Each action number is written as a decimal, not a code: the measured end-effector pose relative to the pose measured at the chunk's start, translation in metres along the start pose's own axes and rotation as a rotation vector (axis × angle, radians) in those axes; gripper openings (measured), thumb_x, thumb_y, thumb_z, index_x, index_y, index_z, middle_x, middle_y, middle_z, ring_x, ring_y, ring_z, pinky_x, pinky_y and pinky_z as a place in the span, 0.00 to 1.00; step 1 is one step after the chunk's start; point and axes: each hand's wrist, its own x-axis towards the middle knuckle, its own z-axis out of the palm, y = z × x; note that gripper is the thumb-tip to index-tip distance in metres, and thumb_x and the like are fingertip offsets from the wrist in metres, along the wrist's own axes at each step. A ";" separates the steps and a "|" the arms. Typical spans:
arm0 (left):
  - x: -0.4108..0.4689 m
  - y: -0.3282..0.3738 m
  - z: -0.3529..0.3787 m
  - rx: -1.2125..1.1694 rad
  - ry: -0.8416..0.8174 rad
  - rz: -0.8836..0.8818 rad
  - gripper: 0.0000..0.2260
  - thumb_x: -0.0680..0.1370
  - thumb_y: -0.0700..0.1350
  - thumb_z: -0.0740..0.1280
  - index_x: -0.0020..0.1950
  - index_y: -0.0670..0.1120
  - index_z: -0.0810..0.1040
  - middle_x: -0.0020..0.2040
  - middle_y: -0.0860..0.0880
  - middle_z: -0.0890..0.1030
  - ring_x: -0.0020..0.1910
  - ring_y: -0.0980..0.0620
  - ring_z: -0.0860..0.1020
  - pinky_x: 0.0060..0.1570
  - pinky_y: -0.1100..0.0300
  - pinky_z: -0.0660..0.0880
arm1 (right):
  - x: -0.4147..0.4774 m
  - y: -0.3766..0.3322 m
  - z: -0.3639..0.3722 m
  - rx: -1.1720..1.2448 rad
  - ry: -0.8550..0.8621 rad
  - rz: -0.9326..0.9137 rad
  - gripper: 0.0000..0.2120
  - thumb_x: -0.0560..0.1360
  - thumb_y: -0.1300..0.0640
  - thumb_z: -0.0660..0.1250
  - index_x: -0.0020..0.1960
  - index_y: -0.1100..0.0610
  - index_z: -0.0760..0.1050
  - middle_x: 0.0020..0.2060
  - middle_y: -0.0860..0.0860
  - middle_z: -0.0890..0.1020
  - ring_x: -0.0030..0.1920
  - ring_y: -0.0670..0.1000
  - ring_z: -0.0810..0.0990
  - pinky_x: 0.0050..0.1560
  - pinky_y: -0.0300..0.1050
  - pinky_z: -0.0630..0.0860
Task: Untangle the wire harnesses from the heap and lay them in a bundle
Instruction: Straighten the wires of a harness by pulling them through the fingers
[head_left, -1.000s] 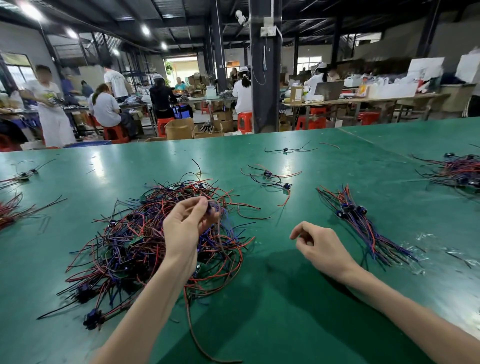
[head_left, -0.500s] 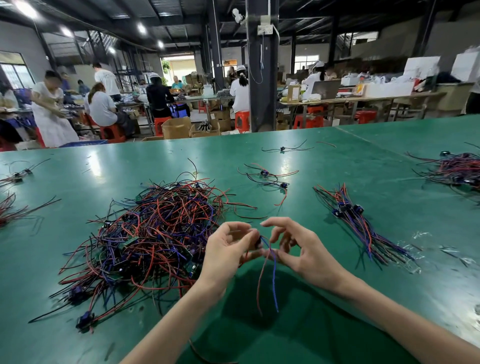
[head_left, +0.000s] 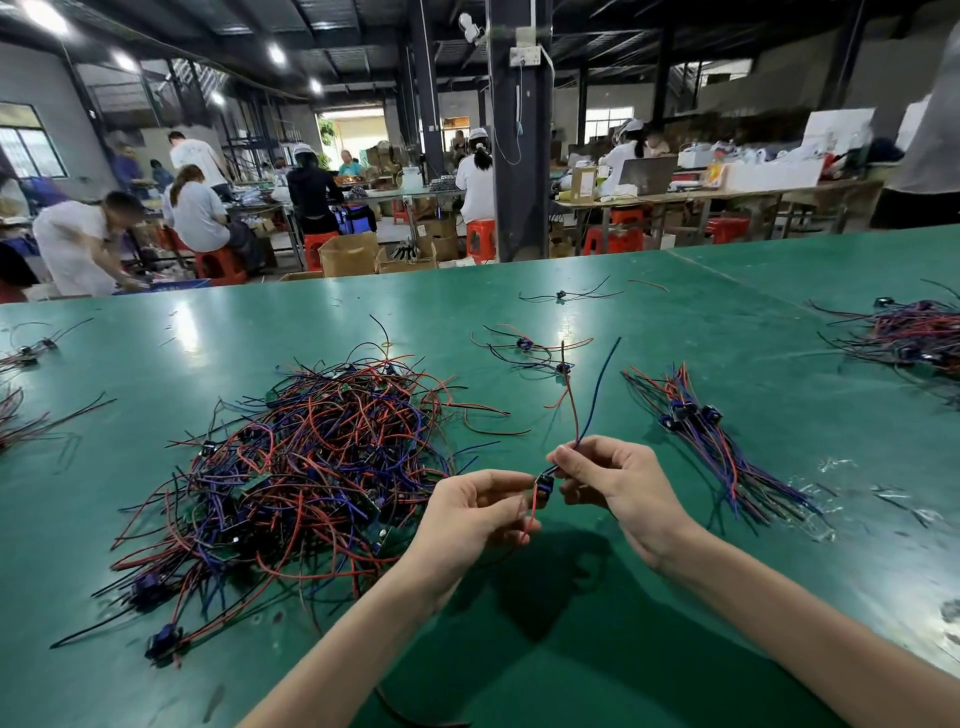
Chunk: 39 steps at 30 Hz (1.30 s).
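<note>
two hands meet low over the green table (head_left: 519, 654). the left hand (head_left: 475, 514) pinches the red lower lead of one wire harness (head_left: 544, 487); the right hand (head_left: 621, 483) pinches its upper wires. i'd pull the leads straight before laying it on the bundle (head_left: 719, 452), beyond and right of the right hand. the heap (head_left: 311, 467) lies left of the left hand. the fingertips hide the grip, and the connector is too small to make out.

Lit brightly from ceiling lamps (head_left: 275, 52) and a daylit doorway (head_left: 358, 130), both around 11 o'clock. Glaring white on the table (head_left: 187, 332) at 9 and 2 o'clock. Soft dark shadow beneath left hand (head_left: 467, 514) and right hand (head_left: 628, 483) at 6. Sharp centrally; bowed toward edges; blurred among far workers (head_left: 197, 208).
</note>
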 end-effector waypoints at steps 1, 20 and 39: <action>0.000 0.000 0.000 0.008 0.002 0.006 0.06 0.76 0.32 0.65 0.49 0.40 0.80 0.35 0.48 0.83 0.32 0.54 0.81 0.32 0.66 0.76 | 0.000 0.000 0.000 -0.011 -0.004 -0.002 0.03 0.71 0.64 0.70 0.39 0.63 0.80 0.30 0.53 0.79 0.26 0.45 0.76 0.30 0.36 0.76; -0.003 -0.002 0.008 0.106 -0.005 -0.025 0.07 0.80 0.35 0.60 0.54 0.41 0.75 0.39 0.48 0.83 0.29 0.55 0.78 0.29 0.63 0.75 | 0.178 -0.015 -0.005 0.387 0.237 0.400 0.12 0.80 0.59 0.60 0.54 0.70 0.70 0.45 0.66 0.81 0.37 0.54 0.85 0.42 0.41 0.81; 0.015 -0.012 -0.001 0.116 0.179 0.034 0.11 0.78 0.31 0.59 0.45 0.43 0.78 0.35 0.48 0.82 0.25 0.54 0.76 0.29 0.61 0.76 | 0.136 0.012 0.098 -1.065 -0.406 -0.039 0.16 0.76 0.61 0.65 0.63 0.61 0.75 0.61 0.57 0.78 0.62 0.55 0.75 0.58 0.40 0.67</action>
